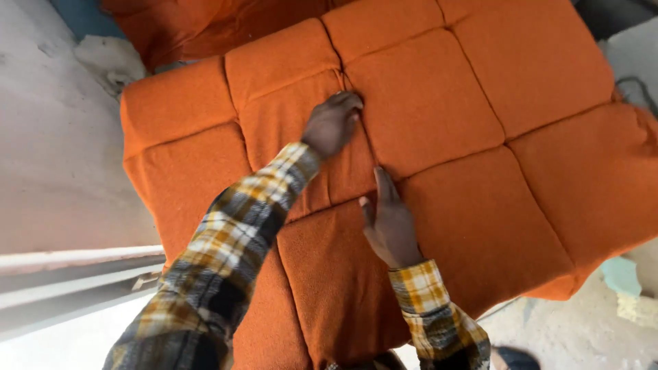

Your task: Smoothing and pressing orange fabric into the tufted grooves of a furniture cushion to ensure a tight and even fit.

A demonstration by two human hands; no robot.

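A large orange tufted cushion, quilted into square panels, fills most of the view. My left hand reaches forward with its fingers bent, pressing into the seam where several panels meet near the upper middle. My right hand lies flat, palm down, on the cushion just below and right of it, fingers pointing along the vertical seam. Both arms wear yellow, white and dark plaid sleeves. Neither hand grips a separate object.
A second orange cushion piece lies beyond the top left corner. A pale concrete wall runs along the left, with a grey ledge below it. Rough floor with foam scraps shows at lower right.
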